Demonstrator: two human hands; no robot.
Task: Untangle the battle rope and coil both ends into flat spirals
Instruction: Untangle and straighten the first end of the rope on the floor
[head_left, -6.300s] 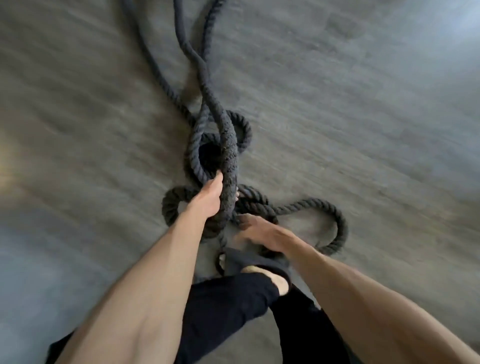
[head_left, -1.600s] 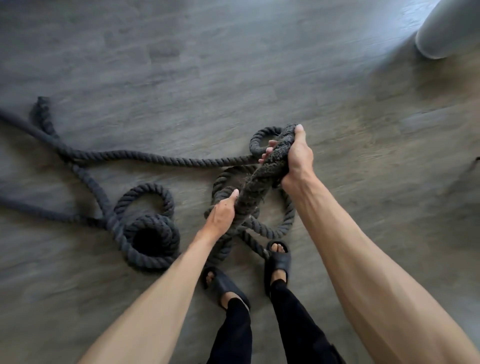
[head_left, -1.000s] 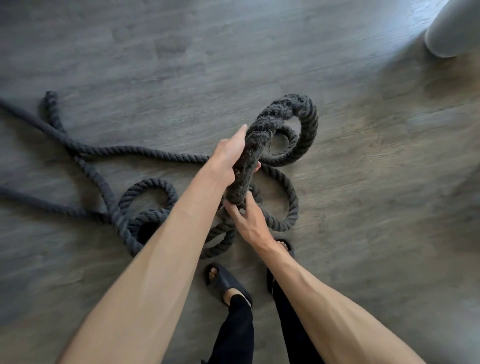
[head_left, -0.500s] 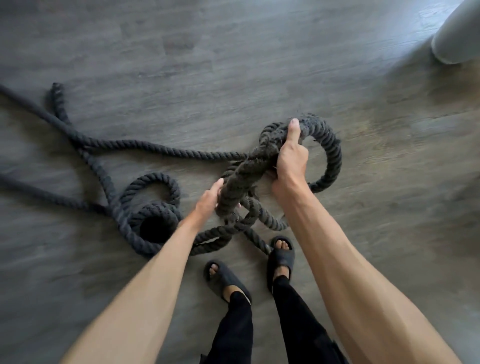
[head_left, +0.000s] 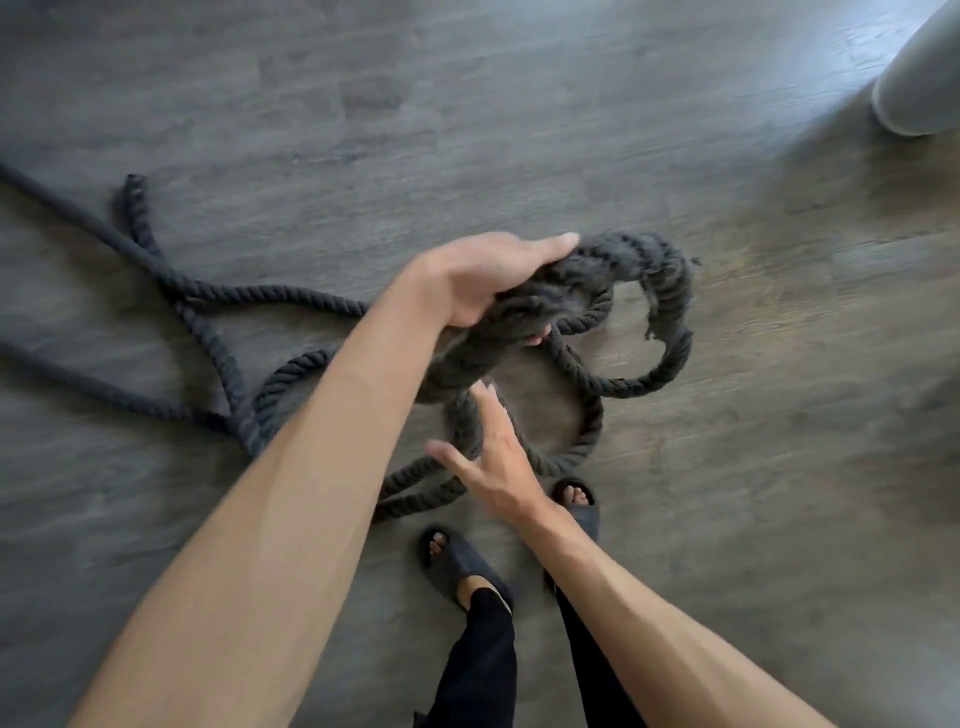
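Note:
A thick dark grey battle rope lies in loose loops on the wood floor, with two long strands running off to the left. My left hand grips a raised stretch of the rope above the floor, thumb pointing right. From that hand the rope arcs right and down into a frayed loop. My right hand is lower, fingers spread and straight, its fingertips at the rope strand just below the left hand. One rope end rests on the floor at the far left.
My two feet in black sandals stand just below the loops, one touching the nearest loop. A pale rounded object sits at the top right corner. Grey wood floor stretches to the right.
My left hand has moved up and right to grip the raised rope where my right hand held it. My right hand has let go and dropped lower, fingers spread.

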